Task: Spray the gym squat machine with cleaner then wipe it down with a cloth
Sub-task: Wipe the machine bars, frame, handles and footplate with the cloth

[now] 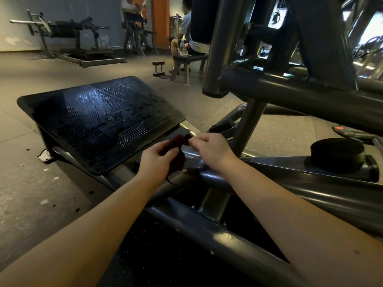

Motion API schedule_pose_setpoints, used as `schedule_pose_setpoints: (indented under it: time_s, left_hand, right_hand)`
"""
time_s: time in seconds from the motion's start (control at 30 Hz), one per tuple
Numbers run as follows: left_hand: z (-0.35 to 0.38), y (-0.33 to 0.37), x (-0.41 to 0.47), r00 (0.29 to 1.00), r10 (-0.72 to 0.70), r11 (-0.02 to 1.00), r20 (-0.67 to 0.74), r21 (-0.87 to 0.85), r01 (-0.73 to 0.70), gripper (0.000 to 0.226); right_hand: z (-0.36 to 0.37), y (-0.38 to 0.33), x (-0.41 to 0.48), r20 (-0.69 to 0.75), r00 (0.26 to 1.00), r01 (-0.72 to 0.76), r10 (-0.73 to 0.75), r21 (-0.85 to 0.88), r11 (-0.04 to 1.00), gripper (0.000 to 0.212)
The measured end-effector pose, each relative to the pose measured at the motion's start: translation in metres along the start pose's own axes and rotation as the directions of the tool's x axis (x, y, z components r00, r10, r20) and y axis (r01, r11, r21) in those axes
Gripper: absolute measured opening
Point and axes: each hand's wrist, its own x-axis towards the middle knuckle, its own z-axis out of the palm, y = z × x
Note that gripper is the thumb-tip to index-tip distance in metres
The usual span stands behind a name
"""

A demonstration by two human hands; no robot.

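**Two hands on one cloth (179,160)**

Head view, centre of frame: the dark red cloth is gripped in the curled left hand (158,161) and its corner pinched by the right hand (211,150), just beside the glistening footplate (99,125). Probably best opened flat, then dragged along the ribs.

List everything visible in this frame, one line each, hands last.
frame: one, dark grey tubes, right and foreground
footplate: one, black, ribbed, centre left
round pad: one, black, on frame, right
cloth: one, dark red, between both hands
dumbbells: two, black, floor beside bench
bench: one, dark, background, person seated
far machine: one, grey, back left
left hand: grips the cloth
right hand: pinches the cloth's end
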Motion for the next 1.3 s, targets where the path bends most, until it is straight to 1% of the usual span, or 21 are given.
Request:
schedule_pose_setpoints:
  time_s: [0.03, 0.07, 0.1, 0.17, 0.23, 0.27, 0.3, 0.37, 0.43, 0.53, 0.6, 0.63, 0.67, 0.73, 0.87, 0.93, 0.97, 1.03, 1.1, 1.2, 1.3]
  left_hand:
    - [0.000, -0.001, 0.004, 0.999, 0.030, 0.997, -0.037, 0.069, -0.027, 0.028]
    - [0.002, -0.002, 0.007, 0.998, 0.046, 0.989, -0.044, 0.140, -0.040, 0.028]
    - [0.005, -0.004, 0.007, 0.999, 0.053, 0.978, -0.008, 0.200, -0.051, 0.027]
    - [0.019, -0.014, 0.002, 0.988, 0.047, 0.955, 0.150, 0.284, -0.089, 0.027]
    - [0.035, -0.021, -0.007, 0.956, 0.132, 0.879, 0.261, 0.416, -0.234, 0.029]
    - [0.039, -0.023, -0.010, 0.938, 0.194, 0.838, 0.288, 0.448, -0.311, 0.030]
    - [0.042, -0.024, -0.010, 0.925, 0.238, 0.827, 0.297, 0.438, -0.353, 0.030]
    - [0.039, -0.029, -0.005, 0.928, 0.235, 0.864, 0.288, 0.375, -0.335, 0.029]
    - [0.028, -0.044, 0.006, 0.962, 0.158, 0.906, 0.222, 0.355, -0.231, 0.028]
    - [0.001, -0.079, 0.021, 0.998, -0.013, 0.907, 0.059, 0.422, -0.013, 0.026]
    - [-0.022, -0.105, 0.024, 0.984, -0.176, 0.897, -0.007, 0.411, 0.163, 0.026]
    - [-0.029, -0.114, 0.024, 0.970, -0.241, 0.884, -0.026, 0.406, 0.230, 0.027]
    - [-0.035, -0.120, 0.025, 0.963, -0.267, 0.878, -0.035, 0.403, 0.258, 0.027]
    - [-0.033, -0.122, 0.025, 0.974, -0.225, 0.886, -0.025, 0.410, 0.215, 0.026]
    - [-0.012, -0.104, 0.027, 0.998, -0.015, 0.925, 0.061, 0.381, -0.010, 0.024]
    - [-0.008, -0.102, 0.032, 0.992, 0.011, 0.931, 0.123, 0.362, -0.055, 0.025]
    - [-0.010, -0.106, 0.035, 0.991, -0.002, 0.931, 0.136, 0.361, -0.047, 0.026]
    - [-0.023, -0.122, 0.043, 0.990, -0.083, 0.918, 0.110, 0.395, 0.033, 0.026]
    - [-0.039, -0.146, 0.051, 0.978, -0.205, 0.891, 0.035, 0.419, 0.172, 0.028]
    - [-0.060, -0.178, 0.060, 0.932, -0.355, 0.832, -0.069, 0.431, 0.349, 0.030]
    - [-0.073, -0.197, 0.070, 0.889, -0.440, 0.771, -0.125, 0.454, 0.446, 0.034]
  right_hand:
    - [-0.004, 0.003, 0.002, -0.065, 0.997, 0.035, -0.052, -0.234, 0.972, 0.026]
    - [-0.006, 0.006, 0.003, -0.087, 0.994, 0.017, -0.061, -0.433, 0.901, 0.027]
    - [-0.007, 0.007, 0.004, -0.089, 0.996, -0.029, -0.027, -0.574, 0.818, 0.029]
    - [-0.006, 0.009, 0.002, -0.070, 0.995, -0.104, 0.078, -0.749, 0.655, 0.029]
    - [-0.004, 0.007, 0.000, -0.061, 0.990, -0.119, 0.123, -0.830, 0.544, 0.029]
    - [-0.003, 0.006, 0.001, -0.066, 0.991, -0.116, 0.113, -0.845, 0.523, 0.028]
    - [-0.003, 0.006, 0.002, -0.076, 0.992, -0.118, 0.101, -0.847, 0.519, 0.027]
    - [-0.001, 0.009, 0.006, -0.083, 0.993, -0.118, 0.089, -0.842, 0.526, 0.026]
    - [0.001, 0.014, 0.008, -0.071, 0.994, -0.103, 0.081, -0.848, 0.519, 0.027]
    - [0.004, 0.018, 0.009, -0.050, 0.998, -0.064, 0.041, -0.864, 0.499, 0.029]
    - [0.009, 0.020, 0.011, -0.017, 1.000, -0.017, 0.004, -0.876, 0.482, 0.027]
    - [0.012, 0.020, 0.014, -0.001, 1.000, 0.005, -0.012, -0.875, 0.485, 0.027]
    - [0.015, 0.020, 0.016, 0.010, 1.000, 0.020, -0.023, -0.870, 0.493, 0.027]
    - [0.023, 0.017, 0.020, 0.011, 0.999, 0.030, -0.039, -0.861, 0.507, 0.027]
    - [0.041, 0.005, 0.031, 0.043, 0.999, 0.031, 0.013, -0.873, 0.486, 0.033]
    - [0.049, 0.004, 0.037, 0.072, 0.996, 0.043, 0.046, -0.893, 0.449, 0.039]
    - [0.052, 0.003, 0.040, 0.088, 0.995, 0.058, 0.050, -0.901, 0.429, 0.040]
    - [0.058, 0.004, 0.044, 0.110, 0.993, 0.082, 0.049, -0.913, 0.401, 0.042]
    - [0.061, 0.007, 0.046, 0.117, 0.992, 0.091, 0.047, -0.923, 0.375, 0.041]
    - [0.062, 0.010, 0.047, 0.122, 0.992, 0.101, 0.038, -0.933, 0.346, 0.038]
    - [0.061, 0.009, 0.045, 0.139, 0.990, 0.119, 0.035, -0.934, 0.338, 0.035]
